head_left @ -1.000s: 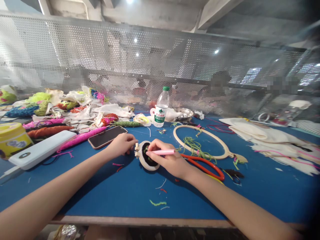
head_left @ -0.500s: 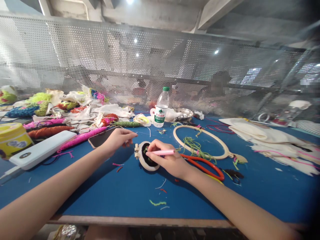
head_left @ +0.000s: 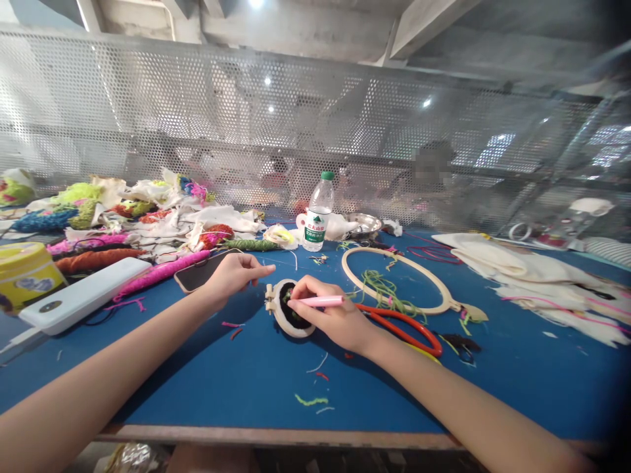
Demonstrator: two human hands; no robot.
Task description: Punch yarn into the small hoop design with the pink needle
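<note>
My right hand [head_left: 331,315] is closed round a pink pen-shaped punch needle [head_left: 323,301], whose tip is hidden behind the fingers. The punch needle is over a small round embroidery hoop [head_left: 279,315] with black cloth in it and a little coloured stitching. Part of this hoop is covered by my right hand; its screw clamp points left. My left hand [head_left: 236,276] hovers left of the hoop, apart from it, thumb and forefinger pinched together. Whether a thin thread lies between those fingers cannot be made out. A phone [head_left: 200,270] lies just behind my left wrist.
A large wooden hoop [head_left: 434,279] with green yarn and red-handled scissors [head_left: 409,332] lie to the right. Behind stands a water bottle [head_left: 318,213]. At left are a white power bank [head_left: 86,294], a yellow tub [head_left: 29,272] and piled yarn. Folded white cloth [head_left: 513,263] lies at far right.
My left hand has shifted slightly right, its thumb and forefinger closer together. My right hand, the punch needle and the small hoop look almost unmoved.
</note>
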